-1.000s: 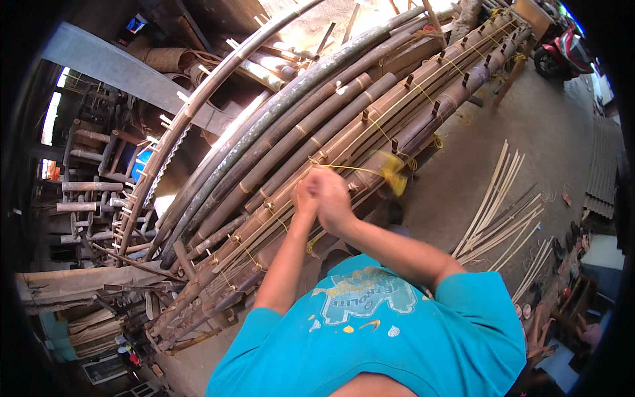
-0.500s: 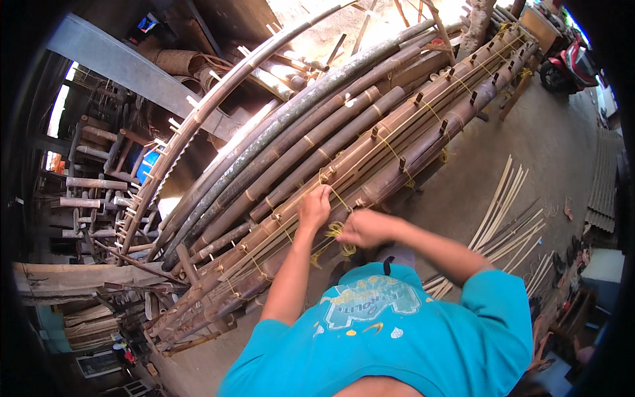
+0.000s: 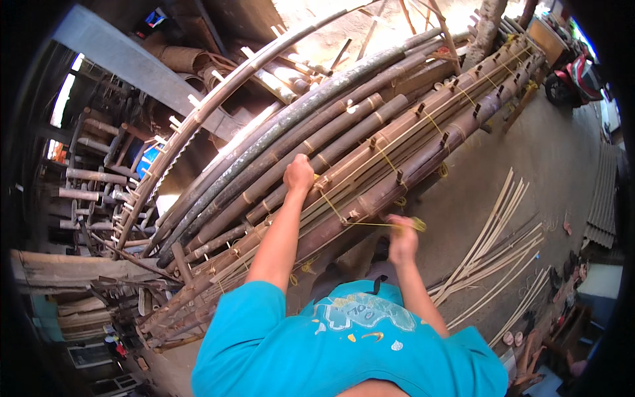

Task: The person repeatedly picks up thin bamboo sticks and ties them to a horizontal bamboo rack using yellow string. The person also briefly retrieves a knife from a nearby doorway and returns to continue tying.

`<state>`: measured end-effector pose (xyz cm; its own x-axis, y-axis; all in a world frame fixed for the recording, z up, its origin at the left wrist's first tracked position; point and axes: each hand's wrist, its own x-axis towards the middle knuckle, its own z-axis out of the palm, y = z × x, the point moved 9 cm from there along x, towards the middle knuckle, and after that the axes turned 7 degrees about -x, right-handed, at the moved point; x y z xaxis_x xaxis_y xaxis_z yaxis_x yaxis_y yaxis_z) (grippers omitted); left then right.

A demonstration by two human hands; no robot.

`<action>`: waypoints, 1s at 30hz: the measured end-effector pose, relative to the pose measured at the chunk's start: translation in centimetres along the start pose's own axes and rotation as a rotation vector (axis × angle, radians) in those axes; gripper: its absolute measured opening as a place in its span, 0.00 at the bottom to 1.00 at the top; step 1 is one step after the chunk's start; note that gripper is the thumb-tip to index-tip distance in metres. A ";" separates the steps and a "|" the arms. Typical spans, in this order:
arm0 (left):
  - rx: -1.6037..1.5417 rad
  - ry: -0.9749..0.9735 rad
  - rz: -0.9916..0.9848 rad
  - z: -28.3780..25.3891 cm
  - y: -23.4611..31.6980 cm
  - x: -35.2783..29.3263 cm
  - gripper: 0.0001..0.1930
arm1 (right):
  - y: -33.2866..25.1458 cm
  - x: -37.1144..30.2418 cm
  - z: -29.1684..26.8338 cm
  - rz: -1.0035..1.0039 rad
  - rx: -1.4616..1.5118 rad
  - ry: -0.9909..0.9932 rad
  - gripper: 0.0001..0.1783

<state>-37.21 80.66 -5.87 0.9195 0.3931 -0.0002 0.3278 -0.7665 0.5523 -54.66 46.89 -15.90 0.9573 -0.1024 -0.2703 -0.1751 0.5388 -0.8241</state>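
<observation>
My right hand (image 3: 402, 243) is closed on a small bundle of yellow string (image 3: 418, 225), out over the floor on the near side of the bamboo frame. A taut length of the string runs left from it to the thick near bamboo pole (image 3: 317, 235). From there the line crosses thin bamboo strips (image 3: 370, 178) to the frame's far pole (image 3: 350, 162). Beside that pole my left hand (image 3: 299, 175) is closed in a fist, with a bit of yellow string at its edge; its fingertips are hidden. Dark pegs (image 3: 399, 176) stand along both poles.
Several loose bamboo poles (image 3: 278, 159) lie beyond the frame. A curved bamboo piece with pegs (image 3: 198, 112) rises at the left. Split bamboo strips (image 3: 489, 245) lie on the floor to the right. A red motorbike (image 3: 579, 83) stands at the far right.
My right hand has swung right and toward me with the string bundle, drawing the line out straight. My left hand has moved up and left, past the far pole.
</observation>
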 end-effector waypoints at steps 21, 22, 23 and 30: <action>-0.383 -0.012 0.422 -9.8 -15.2 -18.5 0.13 | 5.7 -15.6 37.6 -0.358 -0.614 -0.497 0.16; -0.498 0.062 0.375 -11.0 -13.3 -19.0 0.11 | 5.7 -15.7 41.1 -0.305 -0.949 -0.872 0.18; -1.269 -0.022 0.329 -9.6 -16.4 -17.7 0.11 | 4.9 -15.3 42.7 -0.542 -1.374 -0.884 0.24; -0.109 -0.189 0.176 -11.5 -12.5 -18.0 0.16 | 3.3 -6.6 40.5 0.095 -0.722 -0.883 0.29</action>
<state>-60.35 89.02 -3.15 0.9878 0.1489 -0.0459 0.1432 -0.7512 0.6444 -52.22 83.18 3.32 0.7105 0.6901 -0.1375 -0.0729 -0.1221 -0.9898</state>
